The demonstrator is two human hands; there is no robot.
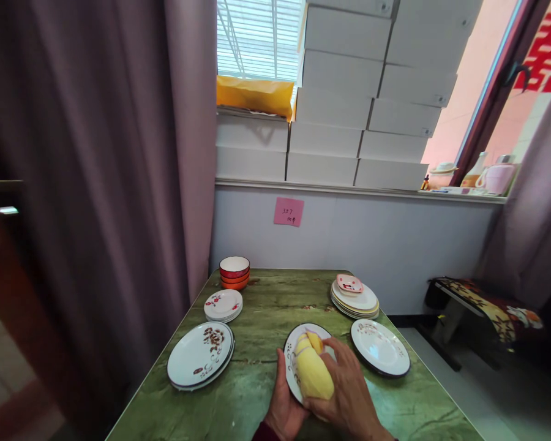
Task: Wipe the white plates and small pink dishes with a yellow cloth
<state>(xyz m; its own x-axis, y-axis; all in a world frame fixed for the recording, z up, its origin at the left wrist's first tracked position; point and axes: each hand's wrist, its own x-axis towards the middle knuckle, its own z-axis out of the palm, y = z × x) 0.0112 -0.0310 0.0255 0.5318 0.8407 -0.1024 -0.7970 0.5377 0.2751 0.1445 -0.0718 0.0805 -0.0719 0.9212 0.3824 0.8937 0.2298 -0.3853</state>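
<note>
I see my left hand (284, 409) curled round the near edge of a white round ceramic plate (298, 335) at the front of the green marbled table (266, 300). My right hand (349, 398) is closed over a soft yellow cloth (312, 370), pressing it into that plate. A white dark-rimmed plate (380, 347) beside it lies bare. The stacked red bowls (234, 272) show an empty top bowl, and a small pink square dish (349, 283) tops the stack of pale plates (354, 301)
</note>
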